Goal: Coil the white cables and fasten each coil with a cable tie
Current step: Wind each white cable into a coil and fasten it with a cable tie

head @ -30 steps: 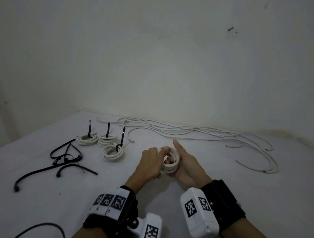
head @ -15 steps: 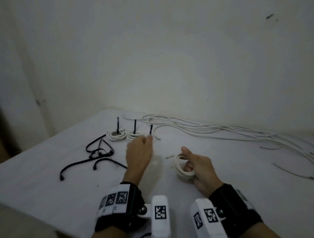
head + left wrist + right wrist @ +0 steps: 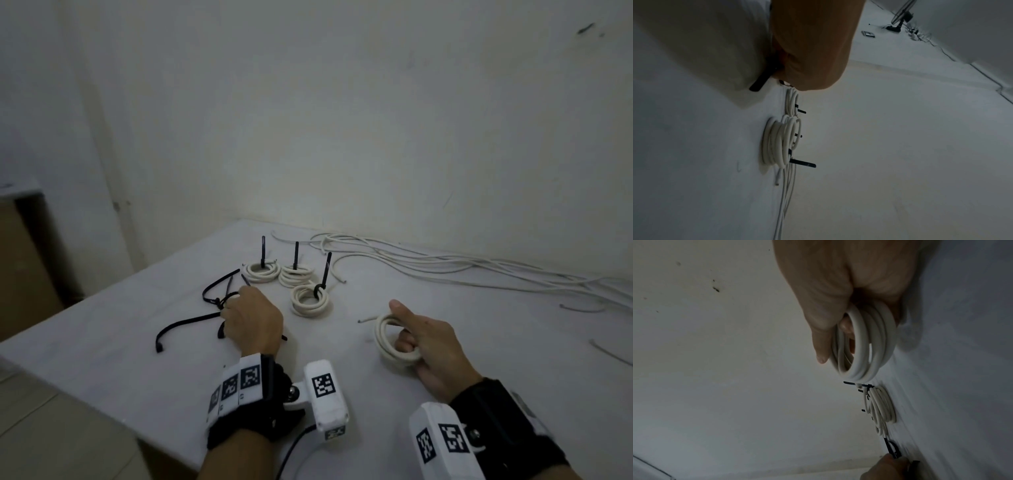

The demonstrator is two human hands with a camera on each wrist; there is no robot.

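— Counting three tied coils (image 3: 294, 279) on the table (image 3: 120, 349)?
— Yes. Your right hand (image 3: 430, 346) grips the untied coil (image 3: 394, 341); your left hand (image 3: 251, 318) covers loose cable ties (image 3: 191, 322), grip hidden. Loose cables (image 3: 445, 265) remain.

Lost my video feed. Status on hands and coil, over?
Right hand grips untied white coil, resting on table. Left hand on loose black cable ties, grip hidden. Three tied coils beyond. Nothing in the way.

White table (image 3: 102, 359) – three tied coils (image 3: 310, 301), loose cables (image 3: 445, 265), black ties (image 3: 191, 322)
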